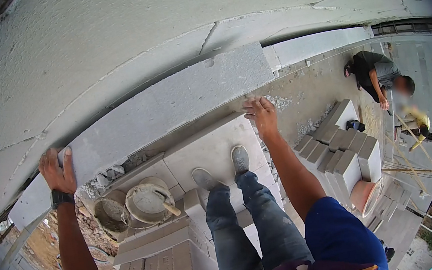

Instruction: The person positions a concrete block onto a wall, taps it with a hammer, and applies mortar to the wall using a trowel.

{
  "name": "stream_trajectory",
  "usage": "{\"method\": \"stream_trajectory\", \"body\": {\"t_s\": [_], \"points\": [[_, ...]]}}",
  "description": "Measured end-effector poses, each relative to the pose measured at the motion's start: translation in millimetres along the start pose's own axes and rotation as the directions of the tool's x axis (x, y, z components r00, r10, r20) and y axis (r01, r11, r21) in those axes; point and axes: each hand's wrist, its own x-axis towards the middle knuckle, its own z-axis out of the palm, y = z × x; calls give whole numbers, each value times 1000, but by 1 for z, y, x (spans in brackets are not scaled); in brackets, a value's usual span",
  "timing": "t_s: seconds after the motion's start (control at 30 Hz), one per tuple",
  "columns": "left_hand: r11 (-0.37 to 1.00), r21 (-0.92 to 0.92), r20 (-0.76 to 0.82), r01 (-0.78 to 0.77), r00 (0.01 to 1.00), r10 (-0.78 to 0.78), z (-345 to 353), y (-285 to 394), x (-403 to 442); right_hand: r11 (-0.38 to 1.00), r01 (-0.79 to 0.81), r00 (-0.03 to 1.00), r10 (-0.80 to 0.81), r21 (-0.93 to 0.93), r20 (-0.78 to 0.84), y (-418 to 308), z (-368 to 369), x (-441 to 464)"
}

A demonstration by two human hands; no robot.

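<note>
My left hand (57, 171) rests on a long pale block (163, 112) near its left end, fingers over the top edge and thumb on its face. This block lies along a wall of light blocks (102, 35). My right hand (262, 114) is beside the block's lower right part, its fingers spread and apart, with nothing visible in it. Another pale block (319, 46) continues the row to the right. Below, two buckets (148, 201) of grey mortar stand side by side, and a trowel with a wooden handle (171, 208) lies in one.
My feet stand on stacked blocks (204, 150). More block stacks (340, 150) are at the right, near a reddish tub (365, 195). A crouching person (378, 73) and another person in yellow (418, 122) are farther right. Rubble (108, 176) lies below the long block.
</note>
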Motion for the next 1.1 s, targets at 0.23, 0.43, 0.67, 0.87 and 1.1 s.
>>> {"method": "stream_trajectory", "body": {"t_s": [0.23,0.43,0.67,0.87,1.1], "points": [[1000,-15,-13,-8,1000,7,2,-2,-1,986,82,891,-7,-146,454,81,10,-25],[1000,-7,2,9,1000,-9,-2,4,2,885,166,875,71,-434,479,93,19,-57],[993,-28,84,112,990,-109,-13,10,5,884,120,860,134,-452,492,135,20,-72],[986,3,160,165,973,-164,-13,6,5,851,88,828,227,-518,513,190,49,-107],[980,40,152,195,968,-199,-10,7,-1,861,-56,389,485,-505,783,212,149,-314]]}}
